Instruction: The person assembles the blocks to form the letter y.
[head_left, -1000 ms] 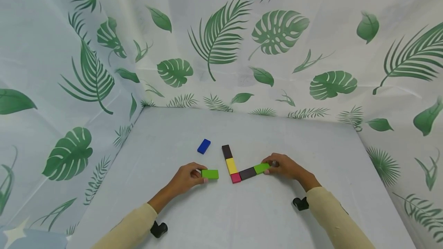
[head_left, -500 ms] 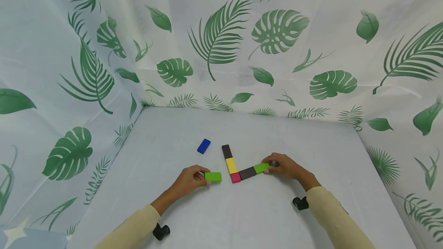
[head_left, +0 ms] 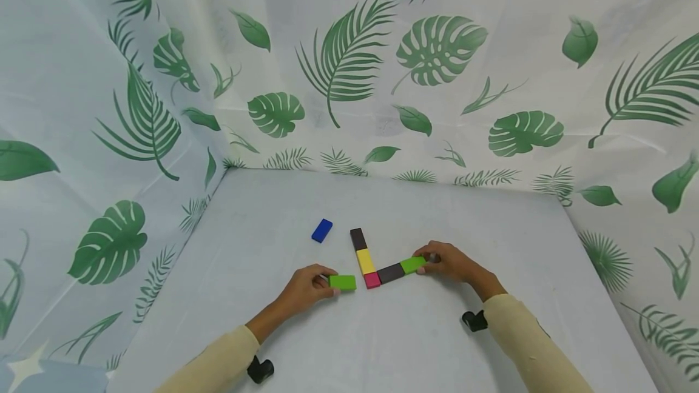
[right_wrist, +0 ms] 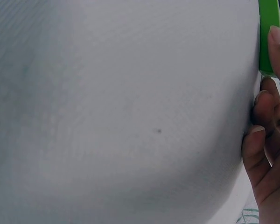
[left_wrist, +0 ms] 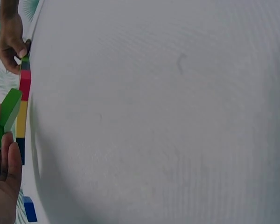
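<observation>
My left hand (head_left: pixel 307 287) pinches a green block (head_left: pixel 343 282) by its left end, just left of the red block (head_left: pixel 372 280) and apart from it. In the left wrist view this green block (left_wrist: pixel 10 112) looks tilted between fingers and thumb. At the right, my right hand (head_left: pixel 450 261) holds the outer end of a second green block (head_left: pixel 412 265) that lies on the table. That block joins a dark block (head_left: pixel 391 273), which meets the red block at a corner. From the red block, a yellow block (head_left: pixel 365 262) and another dark block (head_left: pixel 357 239) run away from me.
A loose blue block (head_left: pixel 322 230) lies left of the row on the white tabletop (head_left: pixel 382 344). Leaf-printed cloth (head_left: pixel 349 77) stands around the back and sides. Black wrist devices (head_left: pixel 260 370) sit under both forearms.
My left hand has moved right and slightly toward me with its green block, bringing it closer to the red block. The right hand and the joined blocks have stayed in place.
</observation>
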